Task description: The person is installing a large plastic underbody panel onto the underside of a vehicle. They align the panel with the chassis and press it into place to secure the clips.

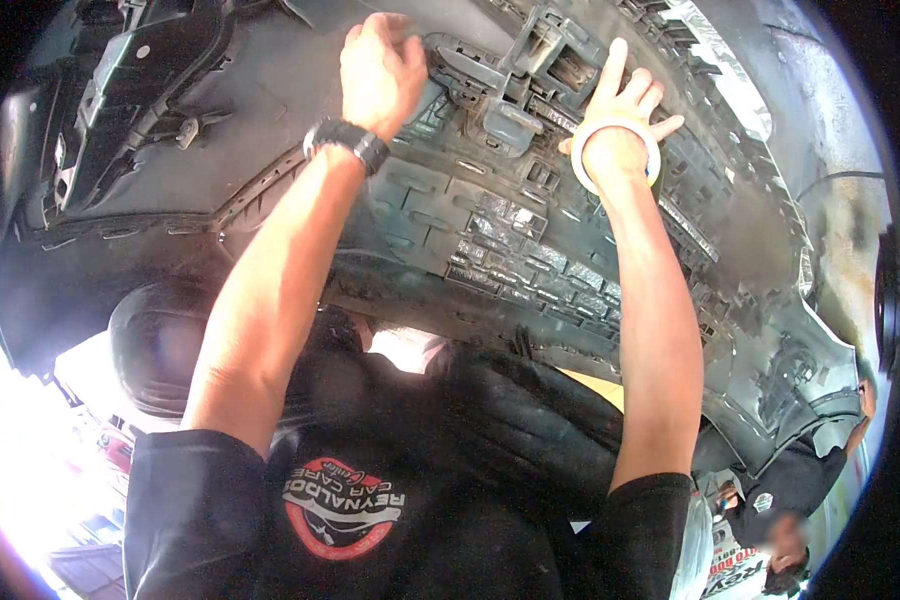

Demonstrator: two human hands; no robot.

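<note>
A large black plastic car bumper (pixel 160 215) spreads across the view, its ribbed inner side toward me. My left hand (pixel 382 75), with a black watch (pixel 348 143) on its wrist, is raised at the upper middle in front of the bumper. Its fingers are curled and slightly blurred; whatever they hold, if anything, is hidden. Farther right, my right hand (pixel 625 105) spreads its fingers against the bumper beside a slotted grille section (pixel 505 225). Around that wrist hangs a white roll of tape (pixel 582 165) like a bracelet. Between my hands sits a boxy plastic bracket (pixel 560 55).
Another person (pixel 790 495) in a black shirt is at the lower right, one hand (pixel 867 398) by the bumper's far right end. A pale wall (pixel 850 230) rises on the right. Dark ribbed plastic (pixel 105 110) stands out at the upper left.
</note>
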